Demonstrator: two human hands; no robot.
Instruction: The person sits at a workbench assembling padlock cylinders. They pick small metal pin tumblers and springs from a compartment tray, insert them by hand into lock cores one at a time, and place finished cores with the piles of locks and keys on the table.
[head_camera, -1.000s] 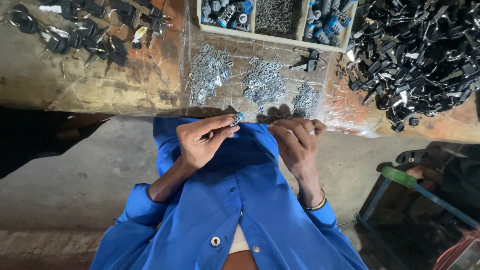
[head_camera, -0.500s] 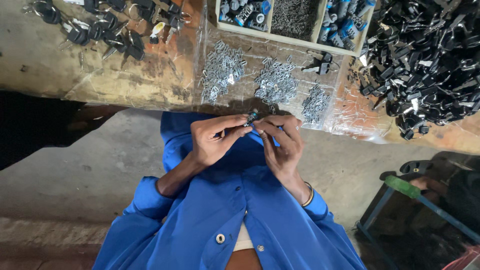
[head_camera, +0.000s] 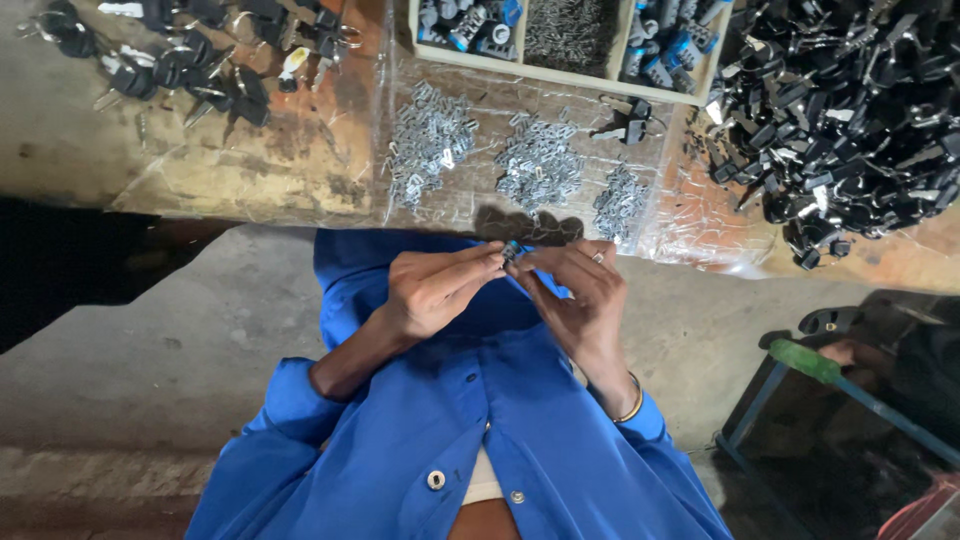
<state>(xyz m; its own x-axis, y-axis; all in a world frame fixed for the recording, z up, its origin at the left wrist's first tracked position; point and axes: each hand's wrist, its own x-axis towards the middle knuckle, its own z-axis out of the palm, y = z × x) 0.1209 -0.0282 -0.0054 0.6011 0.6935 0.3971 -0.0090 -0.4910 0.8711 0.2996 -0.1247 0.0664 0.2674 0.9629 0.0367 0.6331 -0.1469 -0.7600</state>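
Note:
My left hand (head_camera: 432, 290) and my right hand (head_camera: 572, 290) meet in front of my blue shirt (head_camera: 470, 430), just below the workbench edge. Both pinch one small blue-grey metal part (head_camera: 511, 250) between their fingertips. Three heaps of small silver metal pieces lie on clear plastic just beyond the hands: a left heap (head_camera: 430, 145), a middle heap (head_camera: 540, 165) and a smaller right heap (head_camera: 620, 200). A thin bangle sits on my right wrist.
A wooden tray (head_camera: 570, 72) with compartments of small parts stands at the back. A big pile of black key heads (head_camera: 850, 110) fills the right of the bench, and loose keys (head_camera: 190, 60) lie at back left. A dark crate (head_camera: 860, 430) stands on the floor at right.
My right hand has come in from the right heap and joined my left hand on the small part. Both hands now sit lower, closer to my chest.

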